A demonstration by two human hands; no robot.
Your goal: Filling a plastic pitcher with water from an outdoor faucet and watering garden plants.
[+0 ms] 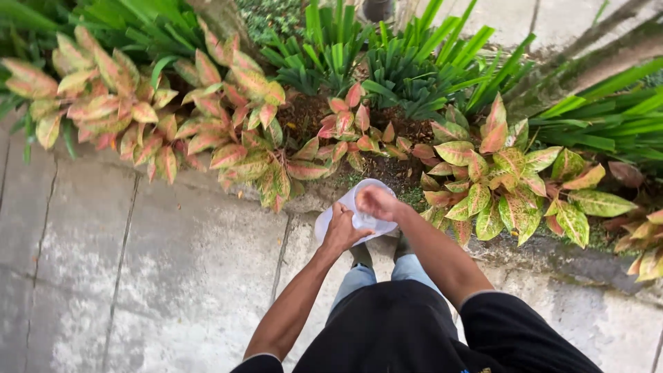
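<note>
I stand at the edge of a garden bed and hold a white plastic container (353,207) in front of me. My left hand (342,230) grips its near side from below. My right hand (376,202) is closed over its top, fingers curled on it. The container is tilted toward the plants. Directly beyond it grow plants with pink and green speckled leaves (349,131). What is inside the container is hidden by my hands.
A concrete pavement (138,262) with cracks runs on the left and under my feet. A mossy kerb (552,252) borders the bed. More pink-green plants (504,179) stand at right and at left (124,97), with green spiky plants (400,62) behind.
</note>
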